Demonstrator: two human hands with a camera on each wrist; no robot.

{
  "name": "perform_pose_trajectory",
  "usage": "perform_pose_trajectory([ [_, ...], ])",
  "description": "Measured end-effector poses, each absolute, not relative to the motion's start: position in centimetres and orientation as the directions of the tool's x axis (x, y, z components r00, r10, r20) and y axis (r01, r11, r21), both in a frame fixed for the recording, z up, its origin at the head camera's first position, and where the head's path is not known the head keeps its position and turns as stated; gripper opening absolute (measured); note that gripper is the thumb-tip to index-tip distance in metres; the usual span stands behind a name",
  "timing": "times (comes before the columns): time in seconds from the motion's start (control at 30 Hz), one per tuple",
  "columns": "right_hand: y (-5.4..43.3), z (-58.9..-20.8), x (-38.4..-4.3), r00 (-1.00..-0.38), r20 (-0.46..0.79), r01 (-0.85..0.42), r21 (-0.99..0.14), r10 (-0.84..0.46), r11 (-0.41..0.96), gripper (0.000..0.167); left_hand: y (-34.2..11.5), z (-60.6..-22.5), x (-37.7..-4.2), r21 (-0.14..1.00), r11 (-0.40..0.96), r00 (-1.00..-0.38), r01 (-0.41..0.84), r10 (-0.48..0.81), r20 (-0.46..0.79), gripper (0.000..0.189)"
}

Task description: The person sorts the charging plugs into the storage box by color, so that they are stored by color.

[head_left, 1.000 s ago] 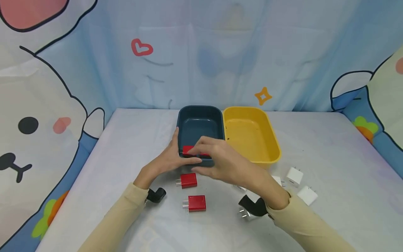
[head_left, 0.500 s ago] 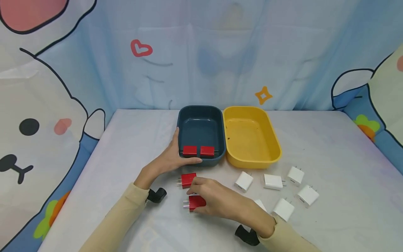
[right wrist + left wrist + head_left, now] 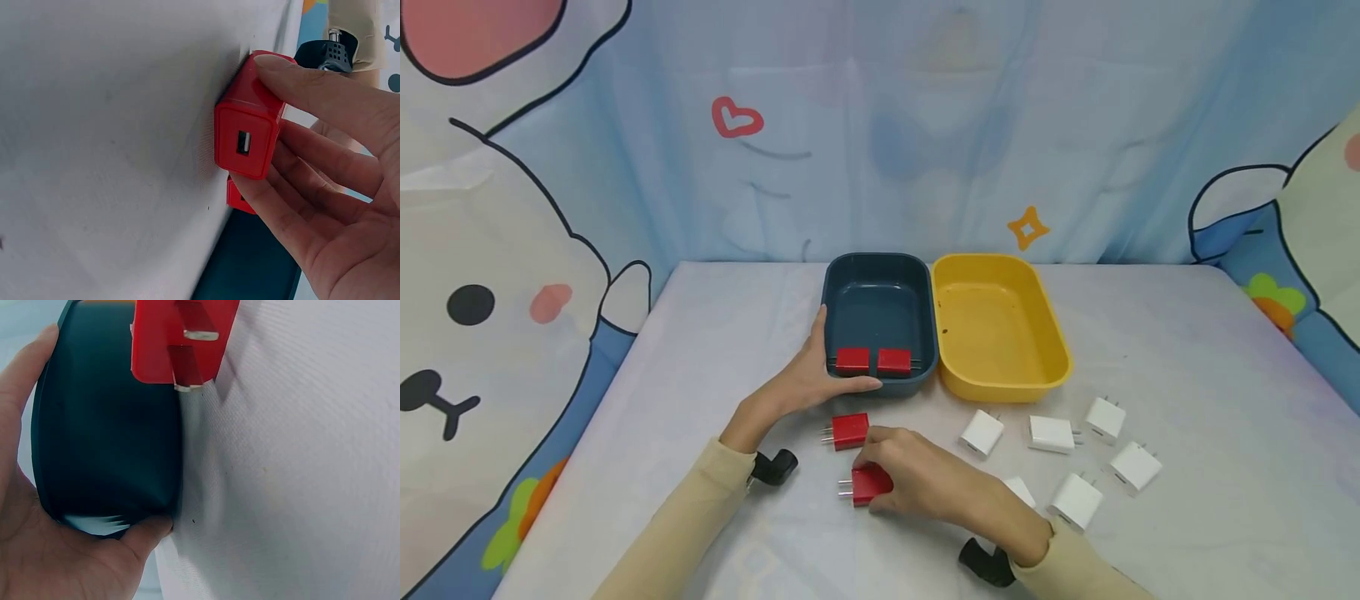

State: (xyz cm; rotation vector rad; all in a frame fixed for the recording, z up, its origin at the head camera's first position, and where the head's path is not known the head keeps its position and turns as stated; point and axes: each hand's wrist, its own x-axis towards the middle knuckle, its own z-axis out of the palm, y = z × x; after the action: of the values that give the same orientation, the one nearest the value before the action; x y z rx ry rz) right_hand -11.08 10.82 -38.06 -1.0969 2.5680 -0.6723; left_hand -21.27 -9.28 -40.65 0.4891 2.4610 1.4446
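Note:
My right hand (image 3: pixel 917 473) pinches a red USB wall charger (image 3: pixel 870 485) between thumb and fingers, its two metal prongs pointing left. In the right wrist view the charger's USB port end (image 3: pixel 247 144) faces the camera. Just beyond, a second red charger (image 3: pixel 850 431) lies on the table. My left hand (image 3: pixel 801 371) rests against the near left corner of a dark blue bin (image 3: pixel 880 300), fingers along its left side and thumb straight across its front. Two red chargers, a left one (image 3: pixel 852 361) and a right one (image 3: pixel 894 361), lie inside that bin.
A yellow bin (image 3: pixel 1000 325) stands right beside the blue one. Several white chargers (image 3: pixel 1052 434) lie scattered on the white cloth at the right, one partly hidden by my right arm. A patterned curtain (image 3: pixel 962 133) hangs behind the table.
My right hand has come away from the blue bin, leaving a red charger in it, and moved down to take hold of the nearest red charger. My left hand stays at the bin.

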Motion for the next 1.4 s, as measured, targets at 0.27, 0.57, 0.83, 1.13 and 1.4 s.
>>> perform_pose_trajectory([
  [0.27, 10.9, -38.3, -11.0, -0.686, -0.065, -0.601, -0.512, -0.725, 0.614, 0.038, -9.2, -40.7, -21.3, 0.882, 0.437, -0.914, 0.175, 0.405, -0.019, 0.129],
  [0.57, 10.8, -38.4, -11.0, -0.687, -0.066, -0.612, -0.486, -0.724, 0.624, 0.039, -9.3, -40.4, -21.3, 0.878, 0.447, -0.916, 0.168, 0.400, -0.029, 0.128],
  [0.83, 11.8, -37.6, -11.7, -0.661, -0.095, -0.611, -0.507, -0.745, 0.607, 0.039, -9.2, -40.5, -21.4, 0.885, 0.425, -0.911, 0.192, 0.413, -0.001, 0.127],
  [1.13, 14.5, -32.9, -15.6, -0.655, -0.005, -0.637, -0.534, -0.756, 0.556, 0.039, -9.5, -40.8, -21.4, 0.872, 0.465, -0.916, 0.153, 0.397, -0.051, 0.127],
  [1.4, 14.3, -31.3, -20.7, -0.767, 0.141, -0.588, -0.546, -0.626, 0.597, 0.041, -9.3, -40.9, -21.5, 0.897, 0.410, -0.905, 0.166, 0.424, -0.027, 0.124],
])
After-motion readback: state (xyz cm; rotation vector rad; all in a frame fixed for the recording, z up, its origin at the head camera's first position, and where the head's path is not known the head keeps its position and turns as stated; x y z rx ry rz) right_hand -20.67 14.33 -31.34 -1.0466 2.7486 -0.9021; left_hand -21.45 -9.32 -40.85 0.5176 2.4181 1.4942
